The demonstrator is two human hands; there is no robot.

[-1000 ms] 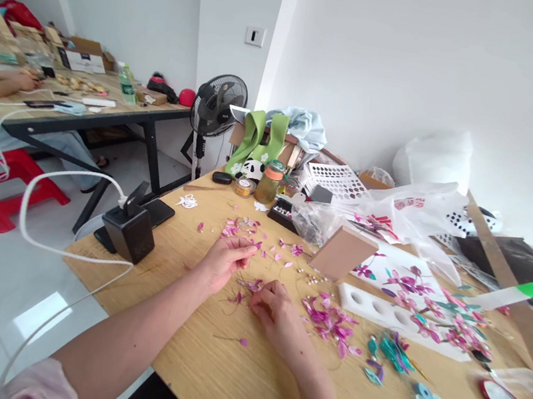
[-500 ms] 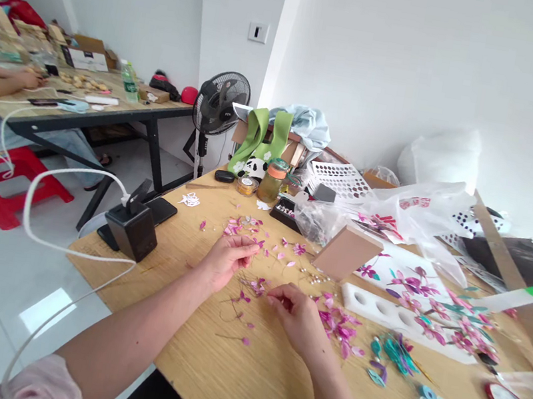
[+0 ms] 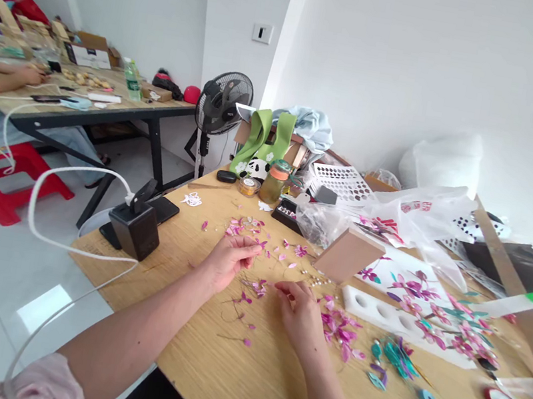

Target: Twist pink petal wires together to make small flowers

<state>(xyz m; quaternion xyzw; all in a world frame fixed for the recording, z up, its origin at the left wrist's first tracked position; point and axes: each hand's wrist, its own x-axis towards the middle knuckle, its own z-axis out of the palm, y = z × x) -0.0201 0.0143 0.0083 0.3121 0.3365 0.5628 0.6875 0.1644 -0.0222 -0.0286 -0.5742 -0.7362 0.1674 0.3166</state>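
Observation:
My left hand point(image 3: 226, 262) rests on the wooden table point(image 3: 247, 385) with thumb and fingers pinched together on a thin wire stem with small pink petals. My right hand point(image 3: 299, 312) lies just to its right, fingertips pinched near a little cluster of pink petal pieces point(image 3: 255, 287). More loose pink petals point(image 3: 251, 229) are scattered beyond the left hand. A pile of magenta petals point(image 3: 340, 326) lies right beside the right hand. Single stemmed petals point(image 3: 239, 340) lie nearer to me.
A black charger block point(image 3: 134, 232) with a white cable sits at the left table edge. A brown card point(image 3: 348, 256), a white foam strip with holes point(image 3: 381, 309), teal pieces point(image 3: 393, 354), plastic bags, jars and a fan point(image 3: 223, 108) crowd the back. Another person sits at the far left table point(image 3: 83, 106).
My right hand has shifted from the petal cluster toward the right and slightly away from me. The left hand has stayed pinched in place. The view has drifted a little.

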